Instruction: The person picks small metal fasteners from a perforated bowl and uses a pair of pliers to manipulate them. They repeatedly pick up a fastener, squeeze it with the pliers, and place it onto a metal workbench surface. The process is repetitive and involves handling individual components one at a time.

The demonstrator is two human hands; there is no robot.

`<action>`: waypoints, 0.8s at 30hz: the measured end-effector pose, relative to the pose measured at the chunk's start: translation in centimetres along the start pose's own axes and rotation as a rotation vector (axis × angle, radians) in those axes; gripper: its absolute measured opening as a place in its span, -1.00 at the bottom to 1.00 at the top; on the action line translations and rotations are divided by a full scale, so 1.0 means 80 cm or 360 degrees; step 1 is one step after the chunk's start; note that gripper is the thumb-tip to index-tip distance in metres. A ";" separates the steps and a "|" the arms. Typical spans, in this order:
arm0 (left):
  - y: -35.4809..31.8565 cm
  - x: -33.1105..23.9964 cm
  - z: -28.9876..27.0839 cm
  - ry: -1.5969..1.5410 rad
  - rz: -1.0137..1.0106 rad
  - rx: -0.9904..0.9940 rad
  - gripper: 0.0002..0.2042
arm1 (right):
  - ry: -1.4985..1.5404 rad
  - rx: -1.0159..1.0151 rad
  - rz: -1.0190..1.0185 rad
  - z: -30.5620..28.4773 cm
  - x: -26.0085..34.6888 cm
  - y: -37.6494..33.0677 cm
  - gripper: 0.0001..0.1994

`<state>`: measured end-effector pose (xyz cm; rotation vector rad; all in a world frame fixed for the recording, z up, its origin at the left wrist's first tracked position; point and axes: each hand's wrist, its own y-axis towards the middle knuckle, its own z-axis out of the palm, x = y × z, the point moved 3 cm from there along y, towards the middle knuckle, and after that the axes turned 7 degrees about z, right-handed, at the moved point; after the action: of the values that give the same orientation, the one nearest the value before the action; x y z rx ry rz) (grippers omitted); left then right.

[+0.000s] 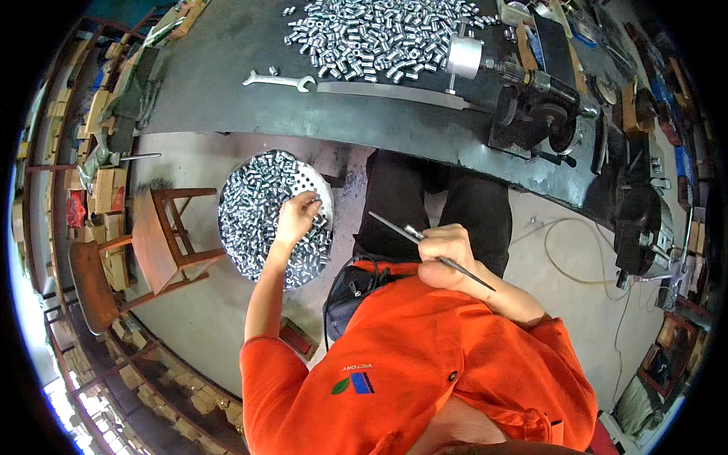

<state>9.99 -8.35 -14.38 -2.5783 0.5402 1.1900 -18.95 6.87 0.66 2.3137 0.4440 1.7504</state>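
R hand (446, 246) gripping thin dk rod (393, 227) (tapered)

Even, moderately bright light covered the pale floor (561, 303) in front of the workbench (205, 95), whose near edge carried a whitish sheen. The metal sleeves (254, 197) on and before the workbench threw back many small glints. Well left of the workbench, white glare burned out behind the shelving rack (47, 167). Black trousers (474, 220) at the workbench sank into shade. Fisheye distortion bowed the rack, all 4 corners were black, and detail softened outward from the workbench.
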 end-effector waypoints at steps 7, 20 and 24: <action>-0.019 -0.209 0.005 -0.1072 0.0120 0.0523 -0.83 | 0.0120 0.0196 0.0080 0.020 -0.023 0.011 -0.77; -0.009 -0.246 0.018 -0.0952 0.0424 0.0698 -0.82 | 0.0113 0.0233 0.0145 0.020 -0.026 0.004 -0.79; -0.016 -0.245 0.025 -0.1044 0.0164 0.0783 -0.83 | -0.0041 0.0289 0.0134 0.015 -0.016 0.004 -0.81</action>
<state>-2.53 -2.01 -0.46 -1.6490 0.6989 1.5897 -18.04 6.09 -0.72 2.5104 0.5293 1.7835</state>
